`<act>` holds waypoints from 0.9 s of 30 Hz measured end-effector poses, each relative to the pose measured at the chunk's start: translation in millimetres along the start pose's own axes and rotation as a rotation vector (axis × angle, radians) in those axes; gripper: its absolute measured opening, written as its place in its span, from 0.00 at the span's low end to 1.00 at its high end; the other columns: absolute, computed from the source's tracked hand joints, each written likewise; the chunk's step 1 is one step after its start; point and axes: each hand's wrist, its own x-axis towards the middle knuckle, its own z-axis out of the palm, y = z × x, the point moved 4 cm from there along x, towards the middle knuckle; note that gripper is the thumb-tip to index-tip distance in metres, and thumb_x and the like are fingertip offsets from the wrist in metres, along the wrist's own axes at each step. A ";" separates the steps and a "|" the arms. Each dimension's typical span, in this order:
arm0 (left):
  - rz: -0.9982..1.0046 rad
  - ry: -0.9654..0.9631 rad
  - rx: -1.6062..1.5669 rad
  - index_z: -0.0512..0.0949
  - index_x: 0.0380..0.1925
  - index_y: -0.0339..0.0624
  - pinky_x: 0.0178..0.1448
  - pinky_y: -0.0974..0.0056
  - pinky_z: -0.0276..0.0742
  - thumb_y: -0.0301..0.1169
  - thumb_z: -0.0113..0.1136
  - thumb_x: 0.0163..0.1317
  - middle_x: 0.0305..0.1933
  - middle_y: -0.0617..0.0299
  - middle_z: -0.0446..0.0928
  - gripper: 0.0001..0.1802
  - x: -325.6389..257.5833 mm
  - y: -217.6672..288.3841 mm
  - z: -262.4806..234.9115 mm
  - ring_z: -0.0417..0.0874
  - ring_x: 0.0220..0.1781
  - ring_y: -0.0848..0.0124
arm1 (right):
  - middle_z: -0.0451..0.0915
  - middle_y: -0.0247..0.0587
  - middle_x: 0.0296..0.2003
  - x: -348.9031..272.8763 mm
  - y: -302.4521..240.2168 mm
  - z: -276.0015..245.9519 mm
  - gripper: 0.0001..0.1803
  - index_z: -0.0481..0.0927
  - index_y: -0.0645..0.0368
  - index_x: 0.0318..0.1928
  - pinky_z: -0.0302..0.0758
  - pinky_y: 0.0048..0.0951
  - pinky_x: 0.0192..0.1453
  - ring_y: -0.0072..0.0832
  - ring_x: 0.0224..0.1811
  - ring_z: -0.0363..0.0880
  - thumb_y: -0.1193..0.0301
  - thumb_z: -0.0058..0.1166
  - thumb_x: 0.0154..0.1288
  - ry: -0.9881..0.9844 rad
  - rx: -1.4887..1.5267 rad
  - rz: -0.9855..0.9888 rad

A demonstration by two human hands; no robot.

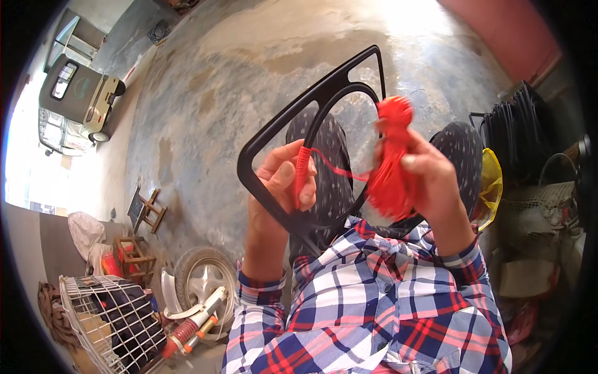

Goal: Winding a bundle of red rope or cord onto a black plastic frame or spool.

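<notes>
Both hands [349, 181] on red-corded frame [293, 118]

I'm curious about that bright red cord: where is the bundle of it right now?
In the head view, the red cord bundle sits right of centre, gripped in the right hand, beside the black frame that the left hand holds.

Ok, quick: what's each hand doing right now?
Left hand: closed on the black frame, thumb pressing the red cord wrap.
Right hand: closed on the red cord bundle.

Likely roadside repair workshop: bare concrete floor [205, 93], spare wheel [202, 280], shock absorber [187, 330], parked three-wheeler [78, 100].
</notes>
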 end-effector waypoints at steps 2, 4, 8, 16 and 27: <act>-0.030 -0.064 -0.031 0.67 0.63 0.32 0.22 0.69 0.66 0.51 0.48 0.71 0.42 0.50 0.77 0.34 2.3 -4.5 0.2 0.73 0.24 0.73 | 0.80 0.44 0.44 -4.2 0.9 19.9 0.25 0.69 0.67 0.62 0.74 0.30 0.56 0.27 0.46 0.79 0.75 0.53 0.64 -0.223 -0.146 0.080; -0.057 -0.129 -0.101 0.66 0.64 0.32 0.24 0.68 0.66 0.54 0.46 0.71 0.43 0.51 0.77 0.36 3.7 -8.1 16.7 0.72 0.24 0.73 | 0.81 0.41 0.42 -2.8 -0.3 39.9 0.23 0.71 0.68 0.58 0.75 0.27 0.53 0.24 0.44 0.80 0.75 0.57 0.63 -0.218 -0.335 0.043; -0.098 -0.056 -0.056 0.66 0.64 0.33 0.48 0.62 0.79 0.46 0.55 0.69 0.52 0.48 0.78 0.33 2.5 -17.5 30.3 0.82 0.44 0.62 | 0.82 0.37 0.38 15.0 -2.0 50.8 0.16 0.76 0.67 0.49 0.76 0.23 0.46 0.20 0.38 0.79 0.73 0.60 0.63 -0.086 -0.757 -0.222; -0.179 -0.102 -0.221 0.72 0.57 0.25 0.63 0.57 0.75 0.36 0.57 0.67 0.56 0.45 0.78 0.26 -3.9 -17.9 42.8 0.81 0.57 0.58 | 0.81 0.41 0.42 29.1 28.7 -4.1 0.16 0.79 0.68 0.48 0.72 0.27 0.56 0.25 0.45 0.79 0.69 0.54 0.66 -0.126 -0.083 0.058; -0.256 -0.028 -0.213 0.69 0.62 0.34 0.55 0.59 0.77 0.58 0.40 0.72 0.58 0.45 0.75 0.37 -6.5 -22.8 40.5 0.80 0.52 0.60 | 0.82 0.48 0.48 38.3 32.4 -28.6 0.20 0.80 0.68 0.48 0.71 0.34 0.60 0.33 0.54 0.79 0.64 0.57 0.62 -0.048 -0.009 -0.143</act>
